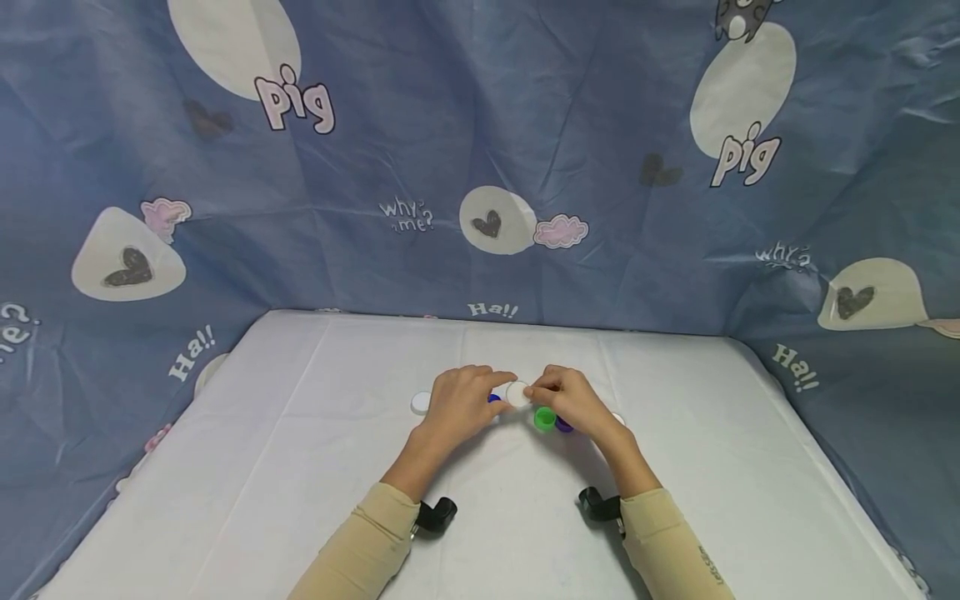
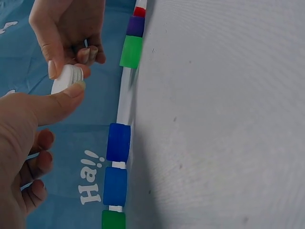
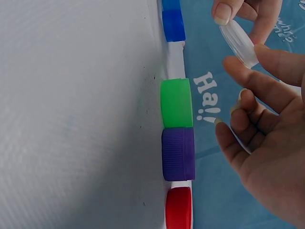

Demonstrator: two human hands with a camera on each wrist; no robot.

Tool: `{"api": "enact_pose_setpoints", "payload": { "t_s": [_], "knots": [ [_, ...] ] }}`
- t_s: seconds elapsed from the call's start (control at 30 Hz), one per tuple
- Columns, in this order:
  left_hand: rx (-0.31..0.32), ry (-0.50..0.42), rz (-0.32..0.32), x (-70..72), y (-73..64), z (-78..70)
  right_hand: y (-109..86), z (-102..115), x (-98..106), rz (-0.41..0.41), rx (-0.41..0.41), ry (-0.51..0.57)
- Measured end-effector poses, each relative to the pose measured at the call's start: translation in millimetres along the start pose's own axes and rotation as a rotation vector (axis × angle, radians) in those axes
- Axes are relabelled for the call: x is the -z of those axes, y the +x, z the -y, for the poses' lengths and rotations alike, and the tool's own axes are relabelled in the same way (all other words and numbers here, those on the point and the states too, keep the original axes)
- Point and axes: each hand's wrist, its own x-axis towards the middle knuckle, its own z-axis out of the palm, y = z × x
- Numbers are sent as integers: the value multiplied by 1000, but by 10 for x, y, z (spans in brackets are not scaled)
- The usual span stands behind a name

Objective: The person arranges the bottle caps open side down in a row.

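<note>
Between my two hands, lifted off the table, is a round white bottle cap point(image 1: 517, 394). My left hand point(image 1: 463, 407) pinches one side of it between thumb and finger. From the other side my right hand point(image 1: 573, 400) pinches its rim with thumb and forefinger. In the right wrist view the same cap point(image 3: 239, 44) is tilted. Under the hands stand a light green cap point(image 1: 545, 419) and a purple cap point(image 1: 565, 425), side by side. A blue cap point(image 1: 493, 398) is partly hidden by my left hand.
A white cap point(image 1: 422, 402) lies left of my left hand, and another white piece point(image 1: 618, 419) peeks out by the right wrist. Along the row are a second blue cap point(image 2: 116, 186), a dark green cap point(image 2: 114, 220) and a red cap point(image 3: 178, 208). A blue printed cloth point(image 1: 420, 150) hangs behind the white table point(image 1: 300, 467).
</note>
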Motion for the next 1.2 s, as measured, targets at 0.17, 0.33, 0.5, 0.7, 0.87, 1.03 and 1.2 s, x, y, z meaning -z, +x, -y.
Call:
{"api": "enact_pose_setpoints", "payload": {
  "t_s": [0.17, 0.33, 0.5, 0.7, 0.87, 1.03, 1.2],
  "knots": [
    [-6, 3, -3, 4, 2, -6, -3, 14, 8, 1, -5, -3],
    [-1, 6, 25, 13, 8, -16, -2, 16, 18, 8, -10, 0],
    [6, -19, 37, 10, 3, -13, -12, 20, 19, 10, -11, 1],
    [38, -45, 62, 17, 0, 1, -22, 20, 28, 47, 27, -37],
    [61, -71, 82, 16, -10, 24, -21, -5, 30, 70, 71, -62],
    [79, -96, 93, 13, -15, 33, -2, -19, 14, 38, 118, -87],
    [93, -97, 105, 9, -15, 36, 8, -21, -8, 22, 154, -99]
  ]
}}
